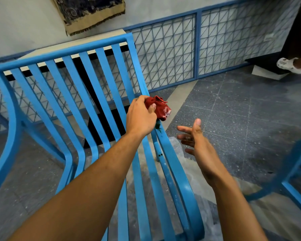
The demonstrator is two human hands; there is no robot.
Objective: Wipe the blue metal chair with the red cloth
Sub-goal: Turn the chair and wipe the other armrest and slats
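Gripping red cloth (pixel 159 108) by blue chair (pixel 174 167)

Left hand (pixel 141 117) grips the red cloth (pixel 161 108); right hand (pixel 198 141) relaxed, fingers spread.

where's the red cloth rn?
Head view, centre: red cloth bunched in the left hand, at the right rail of the blue chair by the backrest base; open right hand beside it.
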